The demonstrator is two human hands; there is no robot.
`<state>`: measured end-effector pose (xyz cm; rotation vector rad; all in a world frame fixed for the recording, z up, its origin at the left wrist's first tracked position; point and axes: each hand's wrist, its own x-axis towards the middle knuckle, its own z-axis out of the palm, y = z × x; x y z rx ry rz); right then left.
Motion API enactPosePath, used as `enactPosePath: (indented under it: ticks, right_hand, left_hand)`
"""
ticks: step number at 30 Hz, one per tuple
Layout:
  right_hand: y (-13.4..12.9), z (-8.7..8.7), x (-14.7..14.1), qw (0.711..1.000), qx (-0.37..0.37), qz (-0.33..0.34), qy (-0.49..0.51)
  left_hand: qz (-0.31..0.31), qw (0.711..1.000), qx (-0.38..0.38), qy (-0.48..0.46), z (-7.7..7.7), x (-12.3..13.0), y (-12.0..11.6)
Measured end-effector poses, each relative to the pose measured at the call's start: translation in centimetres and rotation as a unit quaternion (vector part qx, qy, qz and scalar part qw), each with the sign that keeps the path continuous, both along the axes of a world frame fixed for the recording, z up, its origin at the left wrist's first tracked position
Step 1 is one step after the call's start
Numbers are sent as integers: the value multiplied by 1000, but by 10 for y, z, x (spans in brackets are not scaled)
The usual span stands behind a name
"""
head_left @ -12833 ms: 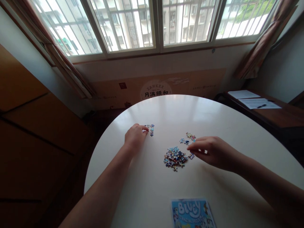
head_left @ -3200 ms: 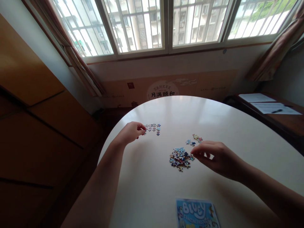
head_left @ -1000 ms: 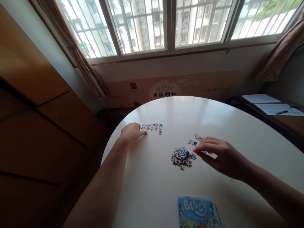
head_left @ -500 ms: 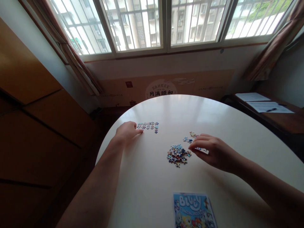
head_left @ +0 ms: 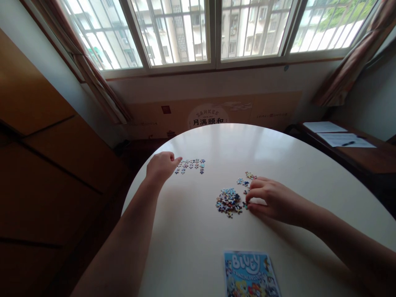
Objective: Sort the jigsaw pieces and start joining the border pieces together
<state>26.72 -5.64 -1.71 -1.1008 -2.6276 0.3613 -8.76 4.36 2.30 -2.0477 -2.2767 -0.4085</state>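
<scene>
Small jigsaw puzzle pieces (head_left: 196,164) lie in short rows on the white round table (head_left: 185,231). My left hand (head_left: 161,167) is beside the left end of these rows. Its fingers are curled in and the thumb stretches toward the pieces; whatever the curled fingers hold, if anything, is hidden. Farther right sits a heaped pile of puzzle pieces (head_left: 228,200). At the pile's right side, my right hand (head_left: 269,197) pinches a dark puzzle piece (head_left: 245,205) between thumb and fingertips, low at the tabletop. Several loose pieces (head_left: 243,181) lie just beyond that hand.
A blue picture sheet or box lid marked Bluey (head_left: 251,274) lies at the near edge of view. A brown side table (head_left: 380,150) with papers (head_left: 346,139) stands right, wooden cabinets (head_left: 46,173) left. Beyond the table are a printed carton (head_left: 247,111) and barred windows.
My left hand has shifted slightly up and left, and two pieces in the lower row now show beside it. My right hand has lowered and closed on a piece beside the pile.
</scene>
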Motion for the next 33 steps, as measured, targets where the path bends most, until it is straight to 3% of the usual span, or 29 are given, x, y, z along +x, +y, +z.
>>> enactPosePath:
  ticks: [8, 22, 33]
  right_hand:
    - [-6, 8, 1, 1000, -7, 20, -9]
    - [-13, 12, 0, 996, -84, 17, -7]
    - [-18, 21, -4, 998, -11, 44, -54]
  left_hand:
    - [45, 996, 61, -47, 9, 0, -6]
    - [27, 996, 69, -49, 9, 1, -7]
    - [2, 996, 78, -30, 6, 3, -6]
